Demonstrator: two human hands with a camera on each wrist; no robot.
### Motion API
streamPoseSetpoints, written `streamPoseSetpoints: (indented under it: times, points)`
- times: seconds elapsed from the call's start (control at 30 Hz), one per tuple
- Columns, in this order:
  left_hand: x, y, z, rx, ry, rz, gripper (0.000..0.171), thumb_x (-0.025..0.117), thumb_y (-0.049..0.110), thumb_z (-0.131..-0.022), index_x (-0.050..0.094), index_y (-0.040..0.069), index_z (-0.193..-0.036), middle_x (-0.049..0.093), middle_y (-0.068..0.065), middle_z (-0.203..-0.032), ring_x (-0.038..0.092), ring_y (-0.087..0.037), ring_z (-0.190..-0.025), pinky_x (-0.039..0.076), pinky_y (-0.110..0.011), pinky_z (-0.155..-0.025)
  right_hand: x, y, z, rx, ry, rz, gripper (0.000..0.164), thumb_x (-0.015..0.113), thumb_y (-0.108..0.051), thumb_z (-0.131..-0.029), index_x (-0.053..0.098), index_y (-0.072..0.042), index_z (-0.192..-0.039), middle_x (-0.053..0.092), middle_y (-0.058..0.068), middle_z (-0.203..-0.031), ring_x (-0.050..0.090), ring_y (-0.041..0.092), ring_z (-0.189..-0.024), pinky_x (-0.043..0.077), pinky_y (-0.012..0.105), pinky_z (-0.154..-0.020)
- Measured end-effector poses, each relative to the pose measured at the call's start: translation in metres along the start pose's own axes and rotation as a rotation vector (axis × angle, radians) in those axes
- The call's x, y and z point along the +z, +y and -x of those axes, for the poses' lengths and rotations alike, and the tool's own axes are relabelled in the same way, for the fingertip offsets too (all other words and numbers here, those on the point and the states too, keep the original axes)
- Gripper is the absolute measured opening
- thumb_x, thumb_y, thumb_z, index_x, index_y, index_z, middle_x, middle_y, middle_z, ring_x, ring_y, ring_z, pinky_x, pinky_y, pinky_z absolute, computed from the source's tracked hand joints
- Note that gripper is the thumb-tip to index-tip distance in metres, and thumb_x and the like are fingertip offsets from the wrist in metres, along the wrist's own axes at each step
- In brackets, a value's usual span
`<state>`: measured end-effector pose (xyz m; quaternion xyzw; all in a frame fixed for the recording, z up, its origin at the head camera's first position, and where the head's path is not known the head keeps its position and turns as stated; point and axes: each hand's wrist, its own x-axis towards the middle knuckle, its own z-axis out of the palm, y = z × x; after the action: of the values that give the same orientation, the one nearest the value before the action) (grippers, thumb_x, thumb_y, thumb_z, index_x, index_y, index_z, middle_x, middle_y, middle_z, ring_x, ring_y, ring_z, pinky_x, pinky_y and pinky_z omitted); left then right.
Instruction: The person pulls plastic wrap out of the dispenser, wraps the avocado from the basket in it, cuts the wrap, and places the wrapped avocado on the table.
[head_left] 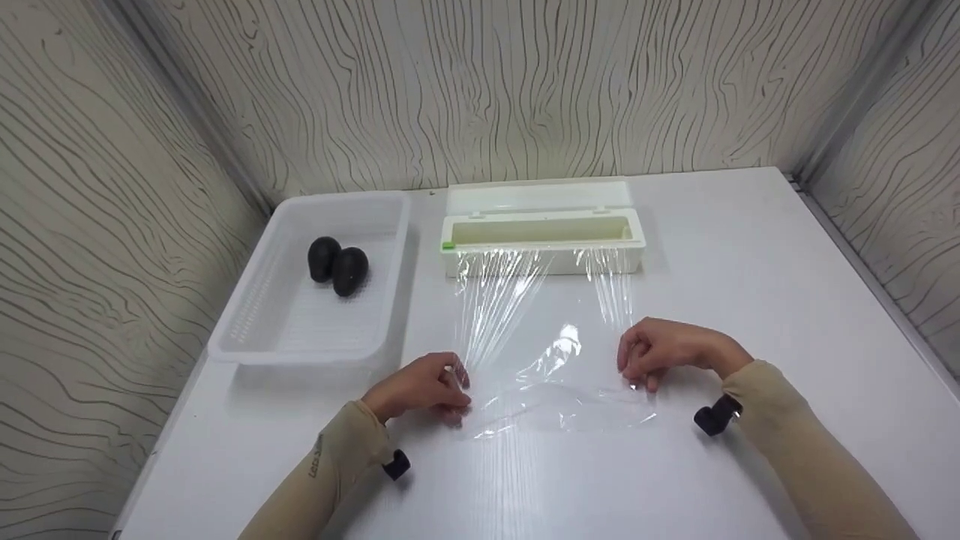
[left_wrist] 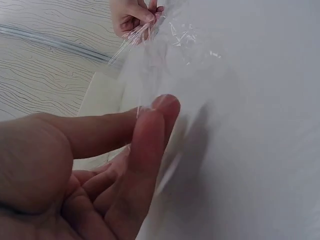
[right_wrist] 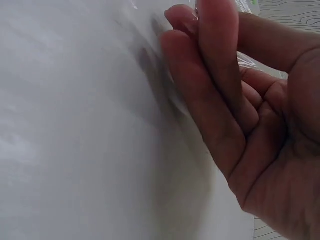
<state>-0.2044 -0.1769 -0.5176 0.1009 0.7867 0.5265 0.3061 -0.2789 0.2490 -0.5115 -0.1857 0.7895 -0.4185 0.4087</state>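
Observation:
A sheet of clear plastic wrap point(head_left: 555, 352) stretches from the front edge of a white wrap dispenser box point(head_left: 544, 262) toward the person. Its near edge hangs a little loose and wrinkled between the hands. The left hand point(head_left: 424, 386) pinches the sheet's left side between thumb and fingers, as the left wrist view also shows. On the other side the right hand point(head_left: 664, 349) pinches the right edge; in the right wrist view this hand point(right_wrist: 225, 95) has its fingertips pressed together. The dispenser's lid point(head_left: 540, 196) stands raised at the back, and the roll inside is hard to make out.
To the left stands a white plastic basket point(head_left: 307, 356) holding two dark, egg-shaped fruits that look like avocados point(head_left: 349, 271). Patterned wall panels point(head_left: 525, 90) close off the back and sides of the white table point(head_left: 720, 247). A small green piece point(head_left: 448, 245) sits on the dispenser's left front corner.

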Motion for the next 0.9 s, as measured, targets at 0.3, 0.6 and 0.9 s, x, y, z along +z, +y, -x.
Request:
streamPoseSetpoints:
  times: [0.3, 0.6, 0.9]
  points:
    - [-0.004, 0.001, 0.002, -0.005, 0.045, -0.117, 0.029, 0.081, 0.005, -0.088, 0.059, -0.002, -0.106, 0.075, -0.012, -0.076, 0.071, -0.013, -0.058, 0.057, -0.023, -0.059, 0.001, 0.002, 0.008, 0.053, 0.014, 0.026, 0.016, 0.080, -0.008, -0.088, 0.069, 0.001, -0.096, 0.075, 0.011, -0.076, 0.071, 0.013, -0.056, 0.059, 0.025, -0.057]
    - [-0.004, 0.004, 0.003, -0.057, 0.067, -0.287, 0.030, 0.084, 0.009, -0.085, 0.060, 0.004, -0.103, 0.071, -0.004, -0.071, 0.069, -0.011, -0.058, 0.055, -0.022, -0.058, 0.002, -0.002, 0.011, 0.117, 0.068, 0.080, 0.020, 0.086, -0.010, -0.081, 0.070, 0.000, -0.087, 0.073, 0.008, -0.068, 0.068, 0.013, -0.053, 0.058, 0.024, -0.055]
    - [-0.007, 0.005, 0.009, -0.069, 0.102, -0.330, 0.035, 0.087, 0.010, -0.081, 0.060, 0.003, -0.102, 0.070, -0.003, -0.072, 0.069, -0.013, -0.060, 0.052, -0.023, -0.058, -0.005, 0.001, 0.018, 0.145, 0.104, 0.131, 0.023, 0.089, -0.015, -0.080, 0.070, -0.002, -0.085, 0.070, 0.005, -0.067, 0.068, 0.012, -0.053, 0.057, 0.023, -0.056]
